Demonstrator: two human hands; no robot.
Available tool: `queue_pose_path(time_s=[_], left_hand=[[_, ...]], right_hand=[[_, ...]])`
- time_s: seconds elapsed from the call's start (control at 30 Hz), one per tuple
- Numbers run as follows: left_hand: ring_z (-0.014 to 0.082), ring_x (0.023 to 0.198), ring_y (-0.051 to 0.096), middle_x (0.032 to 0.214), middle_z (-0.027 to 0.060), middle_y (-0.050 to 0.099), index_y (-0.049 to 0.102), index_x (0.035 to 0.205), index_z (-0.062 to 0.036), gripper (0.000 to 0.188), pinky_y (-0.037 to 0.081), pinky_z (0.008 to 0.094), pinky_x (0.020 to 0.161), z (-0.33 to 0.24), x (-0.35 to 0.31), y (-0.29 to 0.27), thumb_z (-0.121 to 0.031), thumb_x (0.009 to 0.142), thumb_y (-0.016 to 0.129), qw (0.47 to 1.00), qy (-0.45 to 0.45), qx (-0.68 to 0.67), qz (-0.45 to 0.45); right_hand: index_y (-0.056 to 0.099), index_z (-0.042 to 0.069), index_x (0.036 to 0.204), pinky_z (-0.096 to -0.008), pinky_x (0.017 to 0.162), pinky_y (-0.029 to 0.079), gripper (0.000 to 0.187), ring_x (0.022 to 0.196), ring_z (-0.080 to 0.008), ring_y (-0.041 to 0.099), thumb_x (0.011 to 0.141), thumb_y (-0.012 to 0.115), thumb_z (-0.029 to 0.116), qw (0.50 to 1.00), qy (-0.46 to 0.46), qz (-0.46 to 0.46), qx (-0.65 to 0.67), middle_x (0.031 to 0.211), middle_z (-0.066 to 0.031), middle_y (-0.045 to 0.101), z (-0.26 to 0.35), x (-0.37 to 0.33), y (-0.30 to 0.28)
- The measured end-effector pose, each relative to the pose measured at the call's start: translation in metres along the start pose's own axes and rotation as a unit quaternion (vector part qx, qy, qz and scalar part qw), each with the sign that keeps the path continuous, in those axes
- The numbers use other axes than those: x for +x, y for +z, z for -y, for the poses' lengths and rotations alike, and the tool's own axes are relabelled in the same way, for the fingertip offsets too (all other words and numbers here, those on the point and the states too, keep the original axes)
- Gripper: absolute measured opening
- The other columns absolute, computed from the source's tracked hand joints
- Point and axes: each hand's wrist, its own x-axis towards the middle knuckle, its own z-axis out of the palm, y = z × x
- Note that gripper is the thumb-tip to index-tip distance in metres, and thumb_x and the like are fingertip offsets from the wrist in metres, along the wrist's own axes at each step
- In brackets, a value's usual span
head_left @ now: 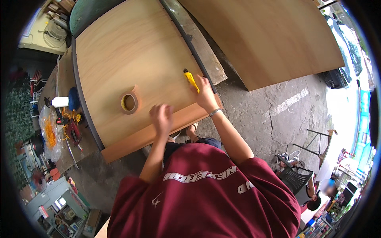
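A yellow utility knife (191, 80) with a black end lies in my right hand (205, 95), between the thumb and the fingers. This hand is over the right side of a wooden panel (131, 47), near the dark strip (184, 35) along its edge. My left hand (162, 119) is bent inward above the panel's near edge, its fingers curled and smeared by motion; whether it holds anything is unclear. To its left, a roll of brown tape (130, 103) lies on the panel. Along the near edge runs an orange-brown band (158, 133).
Another wooden panel (270, 39) stretches across the far right, above cracked concrete floor (262, 107). At left sit a white spray bottle (59, 102), orange cord (50, 133) and tools. A black chair (295, 178) and another person (313, 200) are at lower right.
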Motion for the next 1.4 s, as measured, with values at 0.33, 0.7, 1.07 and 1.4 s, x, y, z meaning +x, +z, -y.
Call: queue_pose_path(time_s=[0.33, 0.7, 1.07, 1.4], left_hand=[[0.0231, 0.091, 0.07, 0.101, 0.0127, 0.072, 0.069, 0.111, -0.0005, 0.023, 0.055, 0.0332, 0.079, 0.254, -0.213, -0.262, -0.016, 0.093, 0.07, 0.876, -0.436, 0.117, -0.172], [0.0167, 0.083, 0.069, 0.09, 0.0096, 0.075, 0.076, 0.1, -0.0021, 0.018, 0.054, 0.0306, 0.077, 0.277, -0.214, -0.293, -0.009, 0.083, 0.077, 0.896, -0.408, 0.07, -0.164], [0.0225, 0.069, 0.07, 0.077, 0.013, 0.073, 0.075, 0.089, -0.0004, 0.026, 0.052, 0.0346, 0.066, 0.287, -0.176, -0.309, -0.025, 0.081, 0.079, 0.89, -0.438, 0.115, -0.046], [0.0182, 0.061, 0.069, 0.072, 0.0121, 0.073, 0.075, 0.087, 0.0008, 0.023, 0.052, 0.0318, 0.06, 0.29, -0.166, -0.319, -0.022, 0.082, 0.077, 0.901, -0.429, 0.06, 0.033]], right_hand=[[0.073, 0.001, 0.094, -0.0381, 0.071, 0.055, 0.018, 0.077, -0.0308, 0.071, 0.088, 0.067, 0.017, 0.992, -0.015, 0.102, -0.076, 0.085, -0.0185, 0.072, -0.082, -0.019, -0.086], [0.075, 0.002, 0.079, -0.0318, 0.055, 0.052, 0.027, 0.054, -0.0155, 0.064, 0.086, 0.07, 0.028, 0.958, 0.036, 0.238, -0.156, 0.06, -0.0094, 0.067, -0.062, 0.019, -0.084], [0.072, 0.0, 0.072, -0.0328, 0.053, 0.053, 0.03, 0.053, -0.016, 0.066, 0.086, 0.066, 0.025, 0.956, 0.064, 0.241, -0.152, 0.06, -0.01, 0.068, -0.076, 0.023, -0.081], [0.071, -0.003, 0.074, -0.0317, 0.052, 0.052, 0.03, 0.052, -0.0161, 0.066, 0.087, 0.067, 0.023, 0.961, 0.069, 0.229, -0.137, 0.061, -0.0105, 0.068, -0.086, 0.019, -0.083]])
